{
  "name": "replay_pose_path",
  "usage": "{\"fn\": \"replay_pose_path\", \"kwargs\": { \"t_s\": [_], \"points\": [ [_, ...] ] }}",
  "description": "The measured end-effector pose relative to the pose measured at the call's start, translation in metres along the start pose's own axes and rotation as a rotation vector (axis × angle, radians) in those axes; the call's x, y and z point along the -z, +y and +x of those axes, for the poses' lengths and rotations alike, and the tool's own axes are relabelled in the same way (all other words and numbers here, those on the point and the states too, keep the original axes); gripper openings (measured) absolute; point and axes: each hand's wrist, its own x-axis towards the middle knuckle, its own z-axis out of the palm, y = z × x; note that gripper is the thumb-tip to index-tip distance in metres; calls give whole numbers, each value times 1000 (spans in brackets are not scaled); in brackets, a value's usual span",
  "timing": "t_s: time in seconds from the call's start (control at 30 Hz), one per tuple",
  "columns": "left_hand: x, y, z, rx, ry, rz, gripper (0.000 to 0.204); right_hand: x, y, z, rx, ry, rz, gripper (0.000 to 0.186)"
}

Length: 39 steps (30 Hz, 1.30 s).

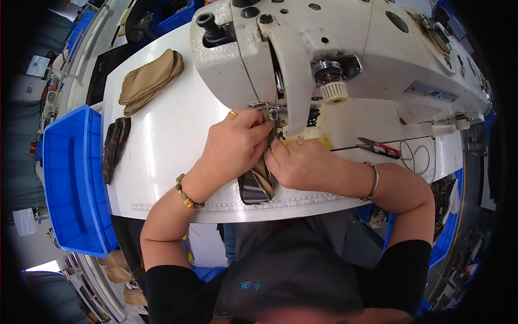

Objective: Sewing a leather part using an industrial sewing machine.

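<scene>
A small striped fabric piece [256, 186] in brown and dark grey, with a dark edge like a zipper or binding, lies beneath the needle area of a white sewing machine [345, 38]. My left hand [237, 141] pinches its upper part close to the presser foot, the fingers bent and pressed together. From the other side, my right hand [302, 162] grips the dark edge just below the foot. The lower end of the piece hangs toward the table's front edge. Both sets of fingertips partly hide the cloth at the needle.
A stack of tan fabric pieces [151, 81] lies at the far left of the white table [167, 156], with dark folded pieces [115, 148] nearer. Beyond the left edge stands a blue bin [75, 178]. Red-and-black thread snips [380, 148] lie beside my right forearm.
</scene>
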Motion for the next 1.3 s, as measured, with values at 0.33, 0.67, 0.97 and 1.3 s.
{"fn": "replay_pose_path", "kwargs": {
  "t_s": [0.33,0.67,0.97,1.3],
  "points": [
    [-7,-3,0,-37,61,44,28,0,4,-3,-32,-18,-46,11],
    [-13,-27,-6,-18,181,-375,27,-1,20,3,-51,85,-143,10],
    [6,0,-3,-299,148,-48,27,12,-11,-6,33,-106,94,19],
    [11,14,-10,-76,3,-100,31,28,-25,-7,-68,-192,74,29]
  ]
}}
